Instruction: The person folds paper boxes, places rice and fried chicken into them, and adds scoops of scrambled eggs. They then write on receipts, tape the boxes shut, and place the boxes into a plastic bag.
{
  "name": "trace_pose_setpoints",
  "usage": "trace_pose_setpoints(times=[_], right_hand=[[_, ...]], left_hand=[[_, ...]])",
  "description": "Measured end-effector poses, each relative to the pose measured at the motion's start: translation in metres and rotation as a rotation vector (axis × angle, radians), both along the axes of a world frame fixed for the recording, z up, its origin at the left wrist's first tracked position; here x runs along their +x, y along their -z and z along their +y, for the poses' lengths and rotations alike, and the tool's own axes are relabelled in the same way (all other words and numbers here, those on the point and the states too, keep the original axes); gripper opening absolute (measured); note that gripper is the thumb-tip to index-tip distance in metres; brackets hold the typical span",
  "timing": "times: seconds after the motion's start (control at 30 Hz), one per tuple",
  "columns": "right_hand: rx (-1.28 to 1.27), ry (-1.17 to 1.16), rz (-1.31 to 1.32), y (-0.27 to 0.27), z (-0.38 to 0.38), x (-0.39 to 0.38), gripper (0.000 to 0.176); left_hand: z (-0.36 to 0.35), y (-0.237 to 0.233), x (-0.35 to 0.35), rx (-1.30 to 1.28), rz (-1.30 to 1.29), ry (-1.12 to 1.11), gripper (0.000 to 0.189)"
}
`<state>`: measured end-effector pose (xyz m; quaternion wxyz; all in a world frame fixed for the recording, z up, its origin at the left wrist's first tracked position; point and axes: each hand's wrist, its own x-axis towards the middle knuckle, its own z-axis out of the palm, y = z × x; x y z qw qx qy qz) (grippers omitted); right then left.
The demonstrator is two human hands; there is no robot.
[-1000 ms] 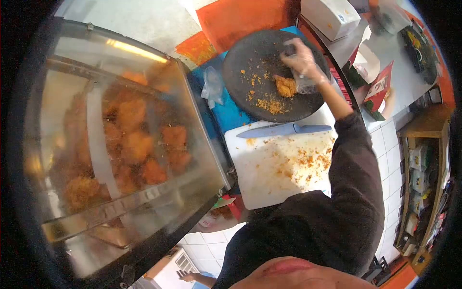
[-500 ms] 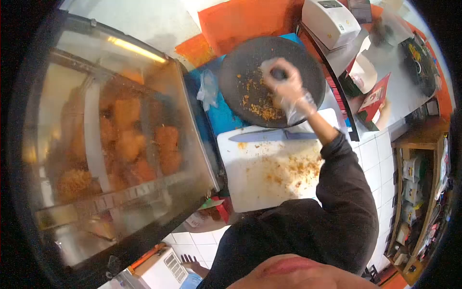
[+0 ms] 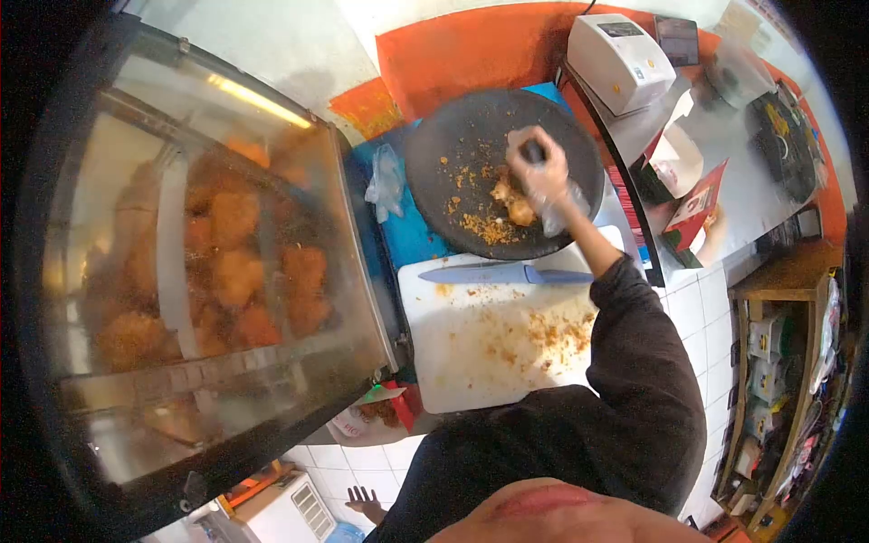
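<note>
My right hand (image 3: 540, 170), in a clear plastic glove, is closed around a dark stone pestle (image 3: 534, 151). It is above a wide black stone mortar (image 3: 444, 163). Just below the hand, a piece of fried chicken (image 3: 514, 201) lies in the mortar among golden crumbs (image 3: 487, 228). How far the pestle's lower end is from the chicken cannot be made out. Low at the left, away from the work surface, my left hand (image 3: 364, 502) is bare and open, fingers spread, with nothing in it.
A knife (image 3: 489, 273) lies across a crumb-strewn white cutting board (image 3: 453, 362). At left stands a glass display case (image 3: 362, 262) of fried pieces. A crumpled plastic bag (image 3: 386, 184) rests beside the mortar. Right are a white printer (image 3: 620, 63), a red box (image 3: 699, 204) and wooden shelves (image 3: 783, 290).
My right hand has lifted slightly with the pestle relative to the mortar, and the chicken piece now shows below it. The view has shifted a little.
</note>
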<state>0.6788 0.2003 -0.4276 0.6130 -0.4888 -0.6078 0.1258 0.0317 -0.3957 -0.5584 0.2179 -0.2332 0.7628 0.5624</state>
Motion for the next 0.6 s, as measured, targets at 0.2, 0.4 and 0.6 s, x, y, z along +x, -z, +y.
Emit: trace_pose_setpoints(times=[0.2, 0.4, 0.6], right_hand=[[0.037, -0.085, 0.127, -0.041, -0.015, 0.004, 0.014], [-0.409, -0.034, 0.101, -0.058, -0.012, 0.017, 0.014], [-0.228, -0.091, -0.094, -0.026, -0.02, -0.003, 0.011]], left_hand=[[-0.03, -0.001, 0.013, 0.137, -0.01, 0.054, 0.067], [-0.022, 0.016, 0.033, 0.363, -0.03, 0.065, 0.068], [-0.014, 0.009, 0.007, 0.526, -0.128, 0.092, 0.071]])
